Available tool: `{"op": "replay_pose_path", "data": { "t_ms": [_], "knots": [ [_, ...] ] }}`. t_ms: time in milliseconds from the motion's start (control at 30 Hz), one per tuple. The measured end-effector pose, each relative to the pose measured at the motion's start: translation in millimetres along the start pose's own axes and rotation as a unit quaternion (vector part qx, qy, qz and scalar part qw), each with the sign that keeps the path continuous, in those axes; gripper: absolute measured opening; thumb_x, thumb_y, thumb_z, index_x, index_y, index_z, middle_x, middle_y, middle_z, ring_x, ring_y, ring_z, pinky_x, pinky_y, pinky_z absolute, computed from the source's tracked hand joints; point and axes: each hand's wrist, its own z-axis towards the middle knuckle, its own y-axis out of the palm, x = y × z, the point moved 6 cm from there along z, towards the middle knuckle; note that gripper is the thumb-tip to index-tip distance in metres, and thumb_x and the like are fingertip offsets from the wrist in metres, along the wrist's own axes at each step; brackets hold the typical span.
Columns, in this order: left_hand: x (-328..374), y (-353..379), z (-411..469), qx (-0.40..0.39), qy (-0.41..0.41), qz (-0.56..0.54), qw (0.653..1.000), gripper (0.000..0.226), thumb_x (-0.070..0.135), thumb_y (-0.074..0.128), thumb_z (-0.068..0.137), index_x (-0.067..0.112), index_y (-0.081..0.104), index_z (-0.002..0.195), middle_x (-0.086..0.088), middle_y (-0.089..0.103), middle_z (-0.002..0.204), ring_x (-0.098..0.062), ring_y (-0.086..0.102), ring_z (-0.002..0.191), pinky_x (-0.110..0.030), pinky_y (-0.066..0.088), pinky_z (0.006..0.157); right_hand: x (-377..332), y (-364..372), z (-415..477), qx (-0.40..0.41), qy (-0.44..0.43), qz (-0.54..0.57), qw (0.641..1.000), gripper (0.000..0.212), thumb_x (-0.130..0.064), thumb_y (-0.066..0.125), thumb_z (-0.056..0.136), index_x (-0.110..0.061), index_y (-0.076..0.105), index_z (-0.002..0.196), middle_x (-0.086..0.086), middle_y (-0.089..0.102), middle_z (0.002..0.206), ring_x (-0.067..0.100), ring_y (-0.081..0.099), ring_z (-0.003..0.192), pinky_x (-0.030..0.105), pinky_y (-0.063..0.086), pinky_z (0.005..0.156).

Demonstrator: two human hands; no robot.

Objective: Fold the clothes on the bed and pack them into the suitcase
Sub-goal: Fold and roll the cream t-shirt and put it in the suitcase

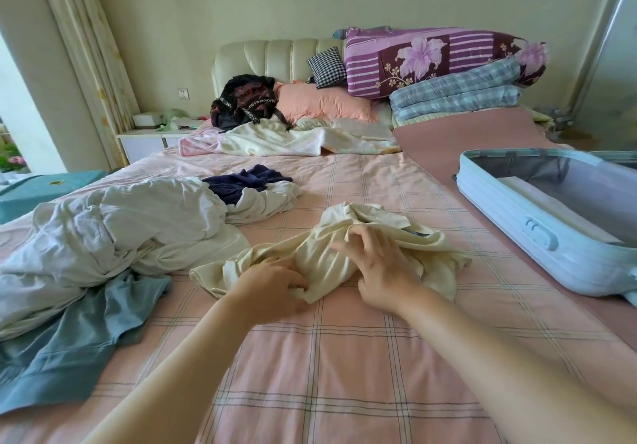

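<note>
Early going, I judge: left hand (275, 283) pinches the crumpled cream garment (375, 217), right hand (381, 271) rests spread on it, the pile (138, 223) lies unfolded, the suitcase (499, 212) open.

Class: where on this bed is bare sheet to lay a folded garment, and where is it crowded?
Bare sheet lies nearest the camera, below the cream garment, and in the strip between it and the suitcase. The left side is crowded: white pile, blue-grey garment, navy garment.
</note>
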Motion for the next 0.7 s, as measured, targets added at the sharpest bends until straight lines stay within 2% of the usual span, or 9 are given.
{"op": "replay_pose_path", "data": {
  "t_ms": [100, 167, 267, 400, 467, 533, 567, 633, 700],
  "knots": [
    [0, -13, 0, 0.068, -0.004, -0.003, 0.998, 0.015, 0.027, 0.054, 0.094, 0.024, 0.068, 0.09, 0.008, 0.065, 0.092, -0.019, 0.06, 0.093, -0.031, 0.046, 0.075, -10, -2, 1, 0.048, -0.057, -0.041, 0.996, 0.045, -0.005, 0.074, 0.065, -0.033, 0.076, 0.099, 0.004, 0.057, 0.13, 0.029, 0.049, 0.118, 0.048, 0.045, 0.099],
    [5, -25, -4, 0.098, -0.03, -0.014, 0.995, 0.018, 0.028, 0.05, 0.098, 0.023, 0.055, 0.081, 0.006, 0.056, 0.076, -0.022, 0.054, 0.077, -0.032, 0.038, 0.064, -13, -6, 2, 0.079, -0.064, 0.006, 0.995, 0.023, -0.007, 0.073, 0.07, -0.027, 0.075, 0.081, 0.001, 0.067, 0.116, 0.028, 0.058, 0.109, 0.05, 0.046, 0.092],
    [26, -43, -9, 0.084, -0.042, -0.019, 0.995, 0.022, 0.032, 0.044, 0.103, 0.018, 0.054, 0.089, 0.006, 0.051, 0.075, -0.019, 0.047, 0.073, -0.032, 0.029, 0.063, -6, -25, -2, 0.049, 0.02, 0.14, 0.989, 0.013, -0.015, 0.05, 0.081, -0.021, 0.062, 0.08, -0.004, 0.068, 0.087, 0.023, 0.062, 0.089, 0.042, 0.046, 0.085],
    [71, -50, -23, -0.107, -0.006, -0.202, 0.974, 0.029, 0.04, 0.051, 0.098, 0.021, 0.054, 0.077, 0.006, 0.052, 0.072, -0.011, 0.045, 0.064, -0.02, 0.036, 0.061, 4, -51, -19, -0.092, 0.159, 0.25, 0.951, 0.025, -0.015, 0.041, 0.089, -0.016, 0.046, 0.065, -0.004, 0.051, 0.063, 0.014, 0.047, 0.062, 0.035, 0.039, 0.061],
    [99, -44, -40, -0.248, 0.023, -0.341, 0.906, 0.019, 0.036, 0.057, 0.097, 0.021, 0.063, 0.088, 0.002, 0.059, 0.077, -0.014, 0.053, 0.065, -0.029, 0.046, 0.063, 6, -58, -33, -0.231, 0.196, 0.221, 0.927, 0.026, -0.012, 0.047, 0.096, -0.019, 0.056, 0.072, -0.003, 0.053, 0.071, 0.011, 0.047, 0.064, 0.025, 0.038, 0.059],
    [119, -38, -55, -0.342, 0.026, -0.405, 0.848, 0.015, 0.025, 0.053, 0.102, 0.016, 0.064, 0.106, -0.001, 0.071, 0.087, -0.015, 0.067, 0.068, -0.03, 0.054, 0.063, 8, -67, -53, -0.321, 0.205, 0.211, 0.9, 0.017, -0.014, 0.053, 0.096, -0.015, 0.07, 0.096, -0.008, 0.061, 0.079, 0.006, 0.053, 0.069, 0.016, 0.04, 0.06],
    [122, -32, -56, -0.346, 0.021, -0.395, 0.851, 0.018, 0.025, 0.05, 0.104, 0.017, 0.063, 0.112, -0.003, 0.075, 0.095, -0.017, 0.071, 0.074, -0.031, 0.054, 0.066, 10, -71, -62, -0.338, 0.2, 0.236, 0.889, 0.021, -0.013, 0.054, 0.094, -0.01, 0.074, 0.102, -0.013, 0.065, 0.074, 0.0, 0.054, 0.066, 0.014, 0.04, 0.057],
    [118, -27, -45, -0.249, 0.019, -0.316, 0.915, 0.019, 0.03, 0.051, 0.102, 0.026, 0.065, 0.114, 0.003, 0.075, 0.102, -0.018, 0.072, 0.088, -0.028, 0.052, 0.072, 18, -76, -78, -0.309, 0.24, 0.354, 0.85, 0.03, -0.013, 0.051, 0.083, -0.001, 0.076, 0.093, -0.007, 0.073, 0.072, 0.006, 0.063, 0.063, 0.024, 0.044, 0.056],
    [105, -26, -30, -0.101, 0.009, -0.17, 0.98, 0.018, 0.036, 0.056, 0.097, 0.039, 0.068, 0.109, 0.015, 0.069, 0.107, -0.014, 0.065, 0.105, -0.029, 0.048, 0.087, 47, -79, -85, -0.164, 0.325, 0.382, 0.85, 0.03, -0.01, 0.046, 0.082, -0.011, 0.076, 0.079, 0.002, 0.076, 0.081, 0.02, 0.068, 0.072, 0.041, 0.054, 0.07]
  ]
}}
